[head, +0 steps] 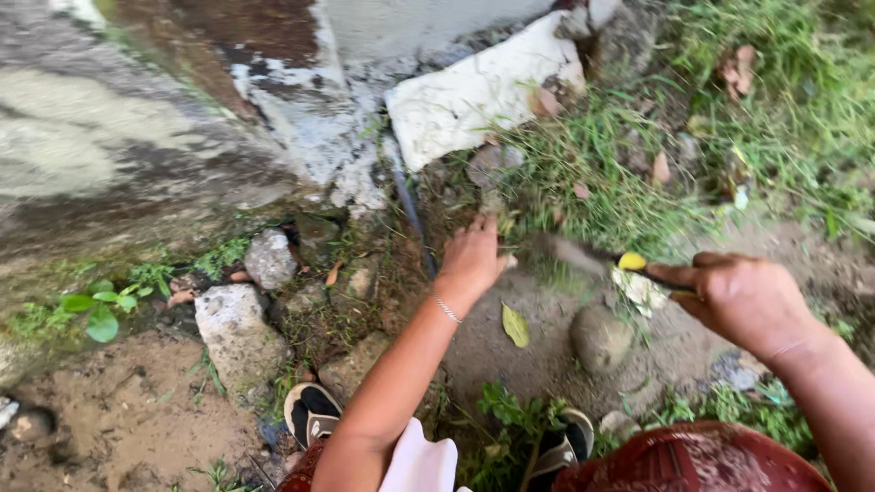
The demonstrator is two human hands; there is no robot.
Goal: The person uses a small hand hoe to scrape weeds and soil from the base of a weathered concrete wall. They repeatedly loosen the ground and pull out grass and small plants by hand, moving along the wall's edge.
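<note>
Motion blurs the knife (583, 257) in the right hand (743, 296).

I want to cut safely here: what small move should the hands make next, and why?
Probably draw the left hand and its grass tuft a little away before the blade swings. The right hand holds the tool by its handle, and the blurred blade lies close beside the left fingers, just at the grass roots.
</note>
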